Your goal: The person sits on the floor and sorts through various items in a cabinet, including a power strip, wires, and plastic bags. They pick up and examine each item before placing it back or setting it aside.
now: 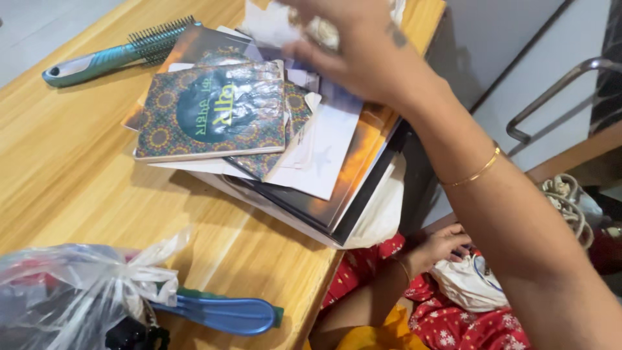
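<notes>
My right hand (353, 55) reaches over the far end of a pile of books (304, 175) on the wooden table (65, 175), its fingers closed on a crumpled whitish wad (322, 29). On top of the pile lies a patterned book with a dark round centre (210, 110), with loose white sheets (317, 155) beside it. My left hand (444, 245) is down in my lap, with its fingers curled into the top of a white cloth bag (468, 285) on red patterned fabric (447, 324).
A teal hairbrush (110, 55) lies at the table's far left. A knotted clear plastic bag (71, 291) and a blue plastic tool (227, 314) sit at the near edge. A metal handle (557, 91) and coiled rope (570, 201) are to the right.
</notes>
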